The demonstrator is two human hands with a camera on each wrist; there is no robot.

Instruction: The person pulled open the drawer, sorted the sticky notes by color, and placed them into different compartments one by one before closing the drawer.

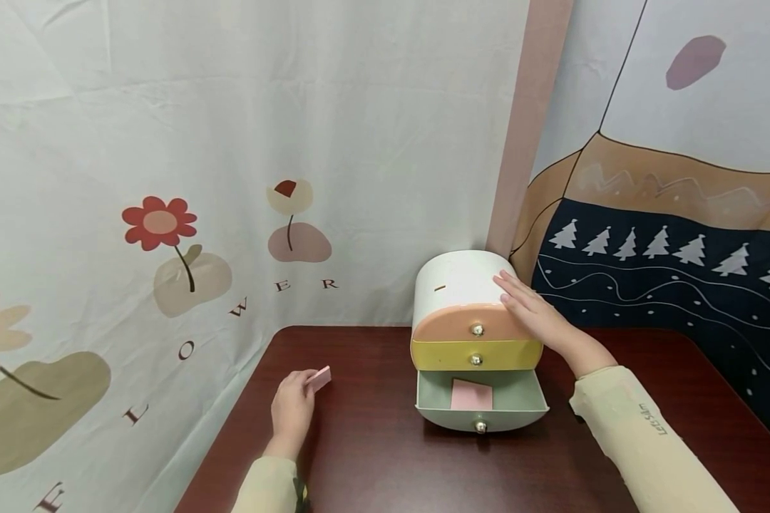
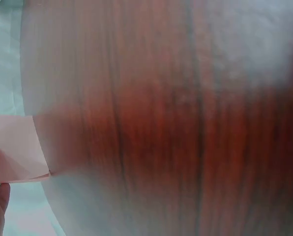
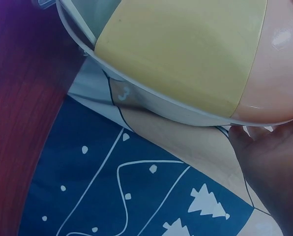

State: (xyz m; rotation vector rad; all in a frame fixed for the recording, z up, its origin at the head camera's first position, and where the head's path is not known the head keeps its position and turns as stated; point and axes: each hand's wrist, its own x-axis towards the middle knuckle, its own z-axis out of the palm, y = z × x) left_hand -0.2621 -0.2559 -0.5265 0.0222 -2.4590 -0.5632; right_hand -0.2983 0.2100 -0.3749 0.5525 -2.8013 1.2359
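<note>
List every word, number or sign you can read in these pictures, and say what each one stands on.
"FLOWER", its first letter cut off: brown letters curving across the flower curtain.
"3": embossed on the drawer box's clear rim, in the right wrist view.
Small print on the right sleeve: too small to read.
Nothing on the pink note in the left hand.

Dark red-brown wood-grain table (image 1: 372,456): under both grips, extends forward of left hand (image 1: 293,410) and rightward past right hand (image 1: 532,310); blurred in left wrist view (image 2: 161,123).
White cloth backdrop with printed flowers and brown letters (image 1: 231,142): behind and left of left grip, meets table's far edge.
Pale pink vertical strip (image 1: 529,121): straight above right grip, in corner.
Cloth backdrop with navy band and white pine trees (image 1: 667,285): behind and right of right grip, tan band above; fills lower right wrist view (image 3: 136,187).
</note>
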